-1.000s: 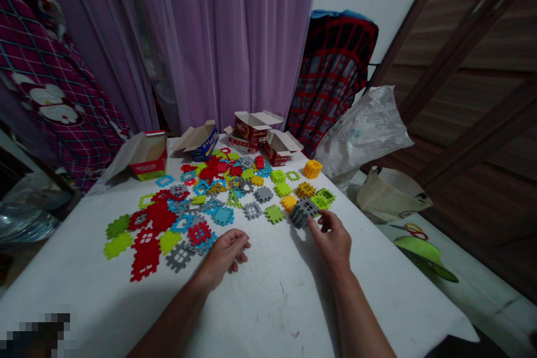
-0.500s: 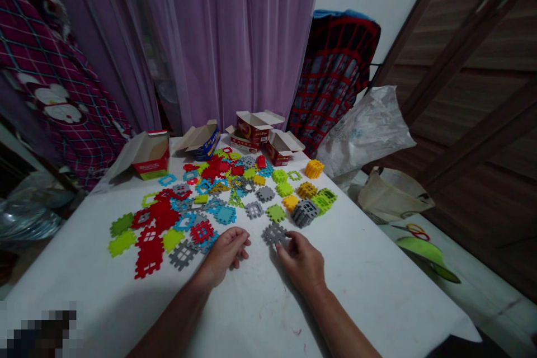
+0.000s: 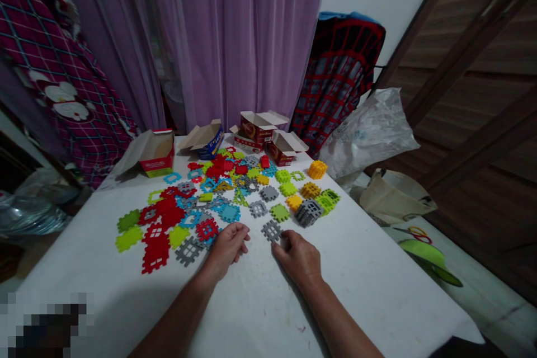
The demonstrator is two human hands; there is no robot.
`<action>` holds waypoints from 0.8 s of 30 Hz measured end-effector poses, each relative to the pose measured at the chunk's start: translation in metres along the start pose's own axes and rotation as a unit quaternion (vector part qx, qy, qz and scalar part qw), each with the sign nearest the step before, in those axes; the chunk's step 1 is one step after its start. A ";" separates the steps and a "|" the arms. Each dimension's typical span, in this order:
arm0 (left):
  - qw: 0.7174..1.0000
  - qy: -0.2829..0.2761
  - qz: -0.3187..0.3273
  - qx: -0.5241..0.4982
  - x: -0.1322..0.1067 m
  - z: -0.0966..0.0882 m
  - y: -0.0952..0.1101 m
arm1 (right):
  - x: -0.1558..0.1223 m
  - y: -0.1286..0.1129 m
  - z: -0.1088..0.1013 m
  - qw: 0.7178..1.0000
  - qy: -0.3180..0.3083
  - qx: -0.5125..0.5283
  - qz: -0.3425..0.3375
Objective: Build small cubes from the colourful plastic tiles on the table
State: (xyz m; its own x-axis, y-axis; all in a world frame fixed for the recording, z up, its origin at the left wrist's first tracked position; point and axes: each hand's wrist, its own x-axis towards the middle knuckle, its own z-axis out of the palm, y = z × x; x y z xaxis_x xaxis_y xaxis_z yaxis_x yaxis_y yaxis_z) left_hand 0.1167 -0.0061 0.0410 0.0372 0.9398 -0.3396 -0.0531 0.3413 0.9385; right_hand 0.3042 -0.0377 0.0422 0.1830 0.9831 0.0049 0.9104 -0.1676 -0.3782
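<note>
My right hand lies on the white table with its fingertips pinched on a flat grey notched tile. My left hand rests beside it, fingers curled under, holding nothing, next to a grey tile and a red tile. A built grey cube stands just beyond my right hand. Several loose tiles in red, green, blue, yellow and grey spread across the middle of the table.
Open cardboard boxes stand at the table's far edge: a red one, a blue one, and two more red ones. A yellow cube sits at the far right. A plastic bag lies off the right edge.
My right hand left the grey cube and moved left and nearer with a flat grey tile at its fingertips. My left hand stayed in place.
</note>
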 end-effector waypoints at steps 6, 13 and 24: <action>1.000 -0.003 0.005 -0.004 0.000 -0.002 -0.001 | 0.007 -0.002 0.003 1.000 -0.006 0.002 0.013; 1.000 -0.005 0.006 -0.009 0.001 -0.002 -0.002 | 0.011 -0.004 0.009 1.000 0.023 0.006 0.003; 0.998 0.037 0.025 -0.051 0.003 -0.002 0.001 | 0.026 -0.028 -0.001 0.995 0.053 -0.042 -0.072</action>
State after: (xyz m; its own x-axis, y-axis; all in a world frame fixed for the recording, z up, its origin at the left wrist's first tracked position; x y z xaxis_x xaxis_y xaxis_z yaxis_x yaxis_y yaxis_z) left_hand 0.1150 -0.0028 0.0405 -0.0415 0.9529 -0.3005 -0.1552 0.2910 0.9441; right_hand 0.2836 -0.0077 0.0534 0.0816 0.9848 0.1534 0.9574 -0.0347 -0.2868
